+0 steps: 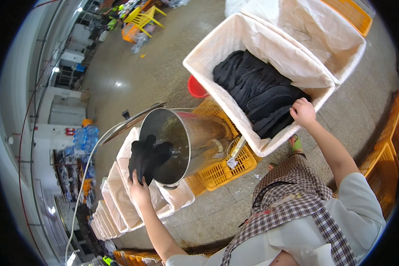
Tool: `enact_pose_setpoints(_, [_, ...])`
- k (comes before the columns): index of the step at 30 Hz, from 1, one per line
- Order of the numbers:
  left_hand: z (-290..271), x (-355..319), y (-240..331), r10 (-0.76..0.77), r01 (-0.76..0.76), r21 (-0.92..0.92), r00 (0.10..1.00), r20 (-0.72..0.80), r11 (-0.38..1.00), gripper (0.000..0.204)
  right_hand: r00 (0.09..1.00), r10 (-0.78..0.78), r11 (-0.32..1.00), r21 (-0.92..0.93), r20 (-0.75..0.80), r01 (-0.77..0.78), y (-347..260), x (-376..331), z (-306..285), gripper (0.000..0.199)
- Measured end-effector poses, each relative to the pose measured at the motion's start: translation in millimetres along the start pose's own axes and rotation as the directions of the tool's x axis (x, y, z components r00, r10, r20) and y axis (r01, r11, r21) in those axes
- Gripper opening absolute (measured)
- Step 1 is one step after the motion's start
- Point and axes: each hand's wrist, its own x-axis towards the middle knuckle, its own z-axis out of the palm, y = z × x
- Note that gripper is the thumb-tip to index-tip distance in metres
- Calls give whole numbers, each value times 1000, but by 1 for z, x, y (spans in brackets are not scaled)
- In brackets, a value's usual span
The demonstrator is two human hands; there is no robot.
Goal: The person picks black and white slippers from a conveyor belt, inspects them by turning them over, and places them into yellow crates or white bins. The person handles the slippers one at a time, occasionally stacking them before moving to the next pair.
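My left hand point(139, 190) grips a bunch of black fabric pieces point(147, 157) at the mouth of a large steel drum point(188, 135), which holds dark water. My right hand point(302, 111) reaches into a white cloth-lined bin point(208, 48) and closes on the near end of a pile of black pieces point(257, 88) lying inside it.
The drum rests on yellow plastic crates point(221, 170). A second lined bin point(323, 35) stands behind the first. A row of white lined bins point(115, 199) runs along my left. A red bucket point(196, 88) sits on the floor, and a white hose point(82, 186) trails left.
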Motion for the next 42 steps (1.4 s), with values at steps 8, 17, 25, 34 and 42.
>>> enact_pose_setpoints(8, [-39, -21, 34, -138, 135, -42, 987, -76, 990, 50, 928, 122, 986, 60, 353, -153, 17, 14, -5, 37])
enact_pose_setpoints(17, [-37, -19, 103, -395, 390, 110, 918, 32, 914, 48, 801, -18, 989, 130, 598, -75, 108, 126, 65, 52])
enact_pose_setpoints(25, [-50, -49, 121, -928, 623, -781, 317, 194, 50, 53, 534, 166, 977, -64, 829, -203, 132, 147, 134, 96])
enact_pose_setpoints(34, [-102, -69, 224, -856, 409, -813, 130, 501, -414, 51, 514, -285, 942, 137, 809, 306, 137, 91, 139, 17])
enact_pose_setpoints(42, [-93, -18, 366, -695, 502, -744, 333, 637, -441, 59, 424, -228, 922, 54, 876, 384, 120, 76, 124, 23])
